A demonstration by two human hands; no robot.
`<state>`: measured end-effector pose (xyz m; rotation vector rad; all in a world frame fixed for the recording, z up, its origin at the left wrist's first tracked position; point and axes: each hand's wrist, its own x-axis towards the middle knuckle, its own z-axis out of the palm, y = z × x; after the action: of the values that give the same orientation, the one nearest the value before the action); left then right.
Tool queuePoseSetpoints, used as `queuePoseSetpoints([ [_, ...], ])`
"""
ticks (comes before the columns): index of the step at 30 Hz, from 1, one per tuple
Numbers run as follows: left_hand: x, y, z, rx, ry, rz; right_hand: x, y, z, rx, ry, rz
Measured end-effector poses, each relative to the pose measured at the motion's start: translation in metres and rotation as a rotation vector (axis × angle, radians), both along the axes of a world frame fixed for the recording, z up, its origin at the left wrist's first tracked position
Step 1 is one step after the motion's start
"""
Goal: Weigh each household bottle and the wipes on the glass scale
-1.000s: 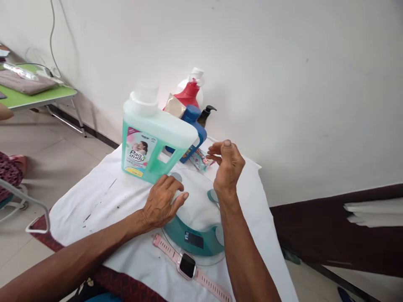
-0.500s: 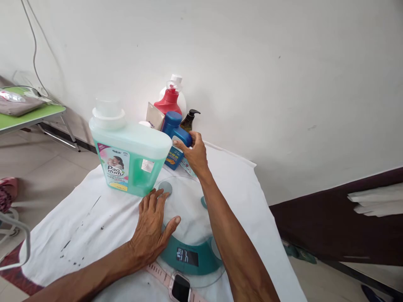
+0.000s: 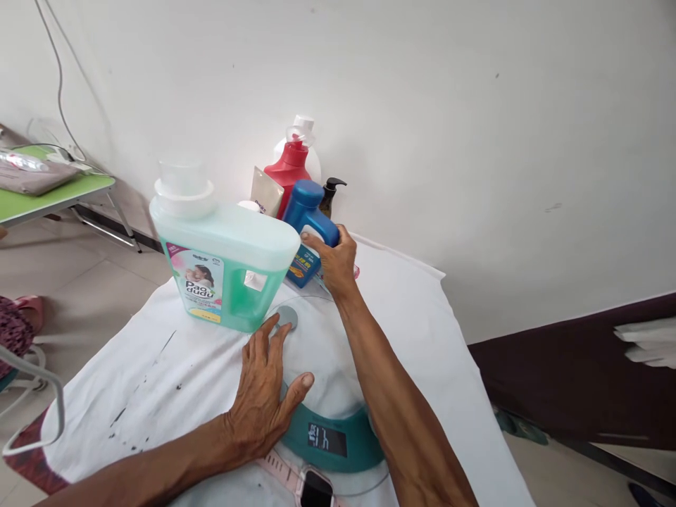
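My right hand (image 3: pixel 339 262) reaches to the back of the table and grips a blue bottle (image 3: pixel 306 197) by its handle side, thumb across the front. The bottle tilts a little and stands among other bottles. My left hand (image 3: pixel 264 394) lies flat, fingers spread, over the left edge of a round glass scale (image 3: pixel 359 447) with a teal band and a lit display. Beyond its fingertips stands a big jug of green liquid (image 3: pixel 203 229) with a white cap. A smartwatch with a pink strap (image 3: pixel 317 488) lies at the scale's near edge.
Behind the blue bottle are a red bottle (image 3: pixel 290 163), a beige tube (image 3: pixel 267 191) and a dark pump bottle (image 3: pixel 328 197), close to the wall (image 3: pixel 448 141). A white cloth (image 3: pixel 412 317) covers the table. A green side table (image 3: pixel 58 186) stands at left.
The blue bottle and my right hand have shifted slightly right relative to the red bottle. My left hand stays on the scale. The whole view has moved a little.
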<state>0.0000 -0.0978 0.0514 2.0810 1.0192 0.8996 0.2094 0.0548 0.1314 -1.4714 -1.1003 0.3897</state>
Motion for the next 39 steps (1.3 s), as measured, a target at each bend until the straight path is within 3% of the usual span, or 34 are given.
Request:
queuePoseSetpoints([
  [5, -0.003, 0.001, -0.001, -0.017, -0.029, -0.046, 0.005, -0.036, 0.034, 0.156, 0.137, -0.035],
  [8, -0.006, 0.001, 0.001, -0.024, -0.055, -0.09, 0.009, -0.078, 0.053, 0.184, 0.11, -0.062],
  [11, -0.007, 0.001, 0.001, -0.024, -0.083, -0.148, 0.012, -0.129, 0.058, 0.118, 0.11, -0.099],
  [15, -0.006, 0.0, -0.002, -0.016, -0.124, -0.15, 0.013, -0.188, 0.043, 0.002, 0.155, -0.123],
  [18, -0.006, 0.0, -0.001, -0.059, -0.132, -0.136, 0.012, -0.214, 0.027, -0.06, 0.178, -0.124],
  [21, -0.006, 0.001, 0.001, -0.106, -0.123, -0.131, 0.009, -0.224, 0.018, -0.063, 0.141, -0.125],
  [27, -0.004, 0.001, 0.007, -0.163, -0.089, -0.063, 0.003, -0.228, 0.023, -0.095, 0.055, -0.114],
  [31, -0.005, 0.004, 0.009, -0.197, -0.072, -0.031, 0.009, -0.237, 0.011, 0.062, 0.159, -0.099],
  [35, -0.004, 0.01, 0.01, -0.231, -0.053, 0.024, 0.024, -0.257, -0.022, 0.246, 0.258, -0.393],
  [39, -0.001, 0.012, 0.008, -0.248, -0.071, 0.024, 0.047, -0.273, -0.058, 0.161, 0.292, -0.684],
])
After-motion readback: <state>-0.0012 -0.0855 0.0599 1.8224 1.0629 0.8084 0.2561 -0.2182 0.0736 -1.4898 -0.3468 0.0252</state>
